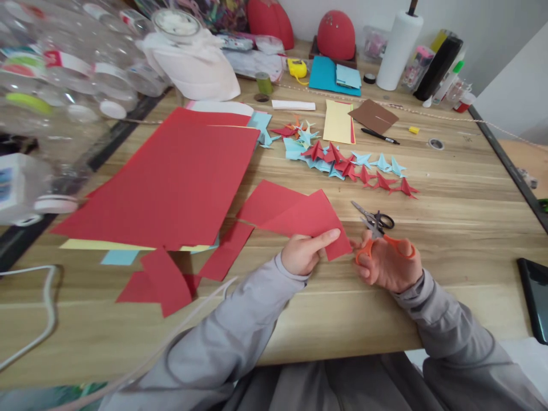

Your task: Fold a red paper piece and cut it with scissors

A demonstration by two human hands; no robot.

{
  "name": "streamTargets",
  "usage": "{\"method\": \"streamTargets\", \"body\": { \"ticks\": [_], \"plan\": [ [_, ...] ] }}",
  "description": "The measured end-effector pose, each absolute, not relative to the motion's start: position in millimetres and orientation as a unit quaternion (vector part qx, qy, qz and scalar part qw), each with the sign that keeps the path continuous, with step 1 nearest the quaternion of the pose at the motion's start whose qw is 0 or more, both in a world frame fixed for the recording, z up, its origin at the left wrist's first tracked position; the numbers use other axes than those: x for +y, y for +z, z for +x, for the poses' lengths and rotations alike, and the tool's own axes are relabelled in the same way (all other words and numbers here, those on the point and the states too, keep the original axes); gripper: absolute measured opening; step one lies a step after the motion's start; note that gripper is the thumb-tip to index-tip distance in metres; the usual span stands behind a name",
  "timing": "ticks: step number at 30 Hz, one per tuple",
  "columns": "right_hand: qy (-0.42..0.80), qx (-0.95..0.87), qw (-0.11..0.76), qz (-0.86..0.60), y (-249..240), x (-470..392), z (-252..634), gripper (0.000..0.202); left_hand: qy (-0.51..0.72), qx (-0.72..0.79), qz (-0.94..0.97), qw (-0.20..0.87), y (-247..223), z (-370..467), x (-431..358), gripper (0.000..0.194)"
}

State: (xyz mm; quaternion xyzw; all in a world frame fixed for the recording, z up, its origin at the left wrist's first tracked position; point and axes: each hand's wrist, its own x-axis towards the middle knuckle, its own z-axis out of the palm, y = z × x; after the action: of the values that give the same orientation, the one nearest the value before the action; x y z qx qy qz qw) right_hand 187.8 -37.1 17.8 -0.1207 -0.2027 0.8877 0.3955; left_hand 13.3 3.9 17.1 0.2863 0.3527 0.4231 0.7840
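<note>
My left hand [306,251] pinches a red paper strip [306,220] near its right end, thumb on top. In my right hand [389,265] are orange-handled scissors [368,248], the fingers through the loops and the blades pointing up and away from me. Just beyond them lie black-handled scissors [384,220], partly overlapped by the orange pair's blades. Another red piece [269,202] lies behind the held strip. Large red sheets [180,177] are stacked to the left, with red offcuts [166,282] at their near edge.
Folded red cranes [383,181] and light blue ones [381,162] sit beyond my hands. Farther back are yellow paper [338,121], a brown square [374,116] and a pen [380,136]. Plastic bottles [68,63] crowd the left; a black phone [535,297] lies at the right edge.
</note>
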Motion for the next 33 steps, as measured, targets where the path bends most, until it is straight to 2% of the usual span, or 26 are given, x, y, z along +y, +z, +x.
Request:
{"method": "streamTargets", "body": {
  "ticks": [3, 8, 12, 20, 27, 33],
  "plan": [
    [0.889, -0.225, 0.384, -0.106, 19.5, -37.2, 189.4, 0.046, 0.445, 0.363, 0.288, 0.766, 17.6, 16.9, 4.3, 0.033],
    [0.872, -0.257, 0.399, -0.118, 19.4, -37.4, 189.1, 0.042, 0.399, 0.359, 0.298, 0.789, 17.5, 17.9, 8.7, 0.044],
    [0.878, -0.27, 0.375, -0.122, 16.8, -36.3, 189.1, 0.039, 0.407, 0.365, 0.295, 0.783, 16.7, 17.4, 10.2, 0.05],
    [0.897, -0.241, 0.338, -0.151, 14.8, -35.7, 188.7, 0.043, 0.401, 0.361, 0.302, 0.786, 16.6, 16.6, 7.4, 0.05],
    [0.897, -0.245, 0.323, -0.175, 11.0, -33.4, 189.4, 0.058, 0.355, 0.319, 0.319, 0.819, 16.0, 22.5, -2.9, 0.045],
    [0.871, -0.274, 0.349, -0.212, 12.1, -34.3, 187.7, 0.048, 0.376, 0.348, 0.334, 0.791, 16.7, 24.7, -2.7, 0.044]
  ]
}}
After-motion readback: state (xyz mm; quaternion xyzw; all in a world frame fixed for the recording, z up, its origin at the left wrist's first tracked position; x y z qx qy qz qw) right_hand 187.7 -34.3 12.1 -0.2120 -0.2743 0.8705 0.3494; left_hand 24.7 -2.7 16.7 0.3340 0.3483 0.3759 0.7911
